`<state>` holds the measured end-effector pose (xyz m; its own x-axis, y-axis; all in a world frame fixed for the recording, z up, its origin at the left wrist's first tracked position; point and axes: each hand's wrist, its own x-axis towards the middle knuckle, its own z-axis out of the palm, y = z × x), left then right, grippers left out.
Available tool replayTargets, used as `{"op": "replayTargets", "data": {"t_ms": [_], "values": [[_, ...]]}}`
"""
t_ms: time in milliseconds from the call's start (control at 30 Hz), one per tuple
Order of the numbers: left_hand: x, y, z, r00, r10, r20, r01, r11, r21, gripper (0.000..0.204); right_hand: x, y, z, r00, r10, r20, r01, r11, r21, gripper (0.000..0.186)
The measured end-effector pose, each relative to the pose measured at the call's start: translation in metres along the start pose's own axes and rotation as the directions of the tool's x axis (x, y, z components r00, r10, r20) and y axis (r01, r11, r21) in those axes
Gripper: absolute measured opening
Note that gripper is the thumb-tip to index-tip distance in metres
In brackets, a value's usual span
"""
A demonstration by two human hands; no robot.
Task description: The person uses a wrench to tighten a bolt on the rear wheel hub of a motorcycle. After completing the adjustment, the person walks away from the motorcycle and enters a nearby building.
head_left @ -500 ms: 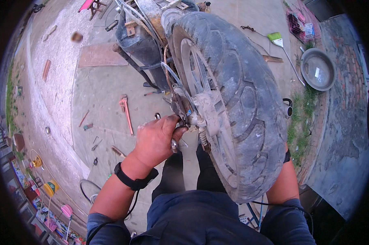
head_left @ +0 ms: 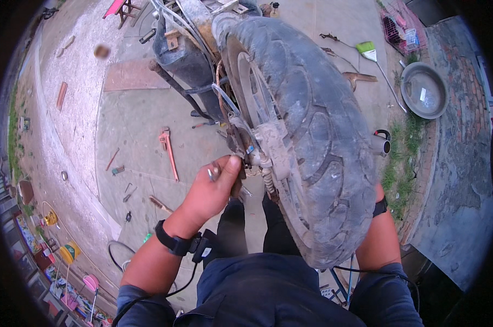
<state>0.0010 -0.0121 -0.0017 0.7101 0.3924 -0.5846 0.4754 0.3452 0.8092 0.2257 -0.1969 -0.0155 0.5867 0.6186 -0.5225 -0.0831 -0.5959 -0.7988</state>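
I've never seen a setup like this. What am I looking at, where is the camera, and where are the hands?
There is no machine arm here: these are a person's own bare hands. The camera sits on the person's head and looks down; its very wide lens bends straight edges near the rim.

The big shape in the middle is a dusty wheel. The left hand is beside its hub, with a shiny metal piece showing between the fingers; its full shape is hidden. The right hand is mostly behind the wheel, so its grip can't be seen.

On the ground lie a red pipe wrench and a brush; to the right is a round basin.
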Motion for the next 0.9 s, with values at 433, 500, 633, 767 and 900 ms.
{"op": "replayTargets", "data": {"t_ms": [433,500,633,767,900], "values": [[0.006,-0.007,0.002,0.873,0.486,0.034,-0.430,0.737,0.521,0.024,-0.001,-0.005,-0.001,0.997,0.075,0.006,-0.075,0.985,0.156,0.034],[0.004,-0.005,0.003,0.893,0.450,0.021,-0.395,0.758,0.519,0.024,-0.001,-0.002,-0.002,0.998,0.060,0.007,-0.060,0.991,0.119,0.034],[0.001,-0.001,0.004,0.923,0.386,0.001,-0.338,0.807,0.484,0.022,0.001,0.002,-0.001,0.999,0.036,-0.040,-0.034,0.999,0.041,0.033],[-0.003,0.005,0.006,0.914,0.406,0.014,-0.355,0.782,0.512,0.020,0.008,0.019,0.000,0.992,-0.067,-0.104,0.056,0.993,-0.105,0.033],[-0.005,0.008,0.006,0.916,0.402,0.014,-0.350,0.778,0.522,0.020,0.011,0.025,0.001,0.992,-0.089,-0.086,0.080,0.992,-0.098,0.033]]}}
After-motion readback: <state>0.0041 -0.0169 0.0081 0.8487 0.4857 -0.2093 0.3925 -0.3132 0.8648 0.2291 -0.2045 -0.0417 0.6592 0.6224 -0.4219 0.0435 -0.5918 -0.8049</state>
